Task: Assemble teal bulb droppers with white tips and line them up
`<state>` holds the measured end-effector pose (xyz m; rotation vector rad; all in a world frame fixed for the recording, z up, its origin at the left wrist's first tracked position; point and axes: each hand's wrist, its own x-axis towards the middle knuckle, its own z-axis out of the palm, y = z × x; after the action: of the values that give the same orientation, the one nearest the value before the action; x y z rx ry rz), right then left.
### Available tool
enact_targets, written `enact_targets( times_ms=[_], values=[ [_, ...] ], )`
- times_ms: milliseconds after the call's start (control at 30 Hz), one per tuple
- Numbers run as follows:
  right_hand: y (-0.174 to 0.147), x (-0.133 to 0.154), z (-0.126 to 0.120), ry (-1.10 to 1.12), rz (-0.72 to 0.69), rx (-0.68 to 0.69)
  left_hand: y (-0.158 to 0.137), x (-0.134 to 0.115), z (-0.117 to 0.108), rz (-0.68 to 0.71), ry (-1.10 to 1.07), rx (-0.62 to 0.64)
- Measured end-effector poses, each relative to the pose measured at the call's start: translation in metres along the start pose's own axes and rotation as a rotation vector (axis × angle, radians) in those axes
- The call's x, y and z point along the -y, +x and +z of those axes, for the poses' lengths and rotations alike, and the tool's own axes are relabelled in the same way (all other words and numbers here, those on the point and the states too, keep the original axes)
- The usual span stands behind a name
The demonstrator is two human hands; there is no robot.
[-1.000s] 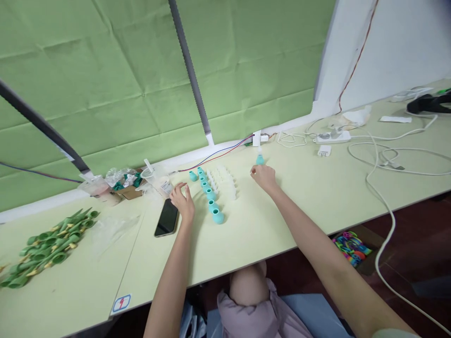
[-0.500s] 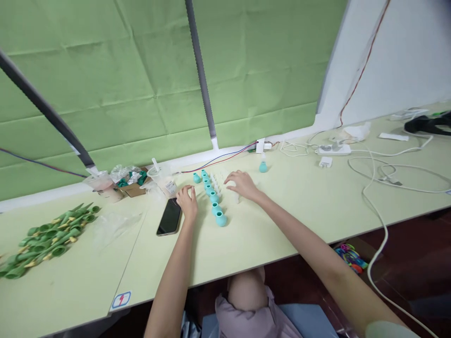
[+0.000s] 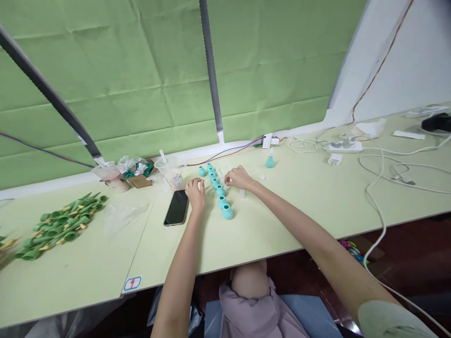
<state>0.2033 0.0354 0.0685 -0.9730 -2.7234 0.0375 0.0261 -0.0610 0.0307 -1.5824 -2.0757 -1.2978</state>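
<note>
Several turquoise rubber bulbs (image 3: 227,212) with open necks stand in a slanting row on the table. Beside them runs a line of small white translucent plastic pieces (image 3: 221,177), partly covered by my right hand (image 3: 240,179). That hand's fingers are pinched together at the line; what lies between the fingertips is too small to make out. My left hand (image 3: 196,195) rests left of the bulbs with loosely bent fingers, thumb apart, holding nothing. Next to it lies a black phone (image 3: 176,208). Another bulb with a clear tip (image 3: 269,162) stands apart, farther right.
Green horn-shaped plastic parts (image 3: 63,225) lie heaped at the left, near a clear plastic bag (image 3: 123,216). Two drink cups (image 3: 169,173) and a small cardboard box (image 3: 141,180) stand along the back. To the right are a power strip (image 3: 343,147), a charger (image 3: 334,159) and loose white cables.
My right hand has come down closer to the white pieces, its fingers drawing together. The left hand stays beside the phone. The whole view has shifted slightly.
</note>
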Motion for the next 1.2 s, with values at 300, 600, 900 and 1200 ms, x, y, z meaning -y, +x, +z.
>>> enact_targets(
  times_ms=[300, 600, 900, 1200],
  values=[
    [-0.001, 0.007, 0.007, 0.023, -0.037, 0.014, 0.000, 0.001, 0.001, 0.034, 0.013, 0.021],
    [0.003, -0.018, -0.022, 0.040, 0.060, 0.005, 0.001, 0.004, -0.001, 0.052, 0.022, 0.023],
    [0.045, 0.008, -0.015, -0.371, 0.100, 0.104, -0.001, 0.006, 0.000, 0.058, 0.025, 0.027],
    [0.047, -0.003, -0.016, -0.352, 0.072, 0.092, 0.001, 0.008, 0.002, 0.077, 0.036, 0.028]
  ],
)
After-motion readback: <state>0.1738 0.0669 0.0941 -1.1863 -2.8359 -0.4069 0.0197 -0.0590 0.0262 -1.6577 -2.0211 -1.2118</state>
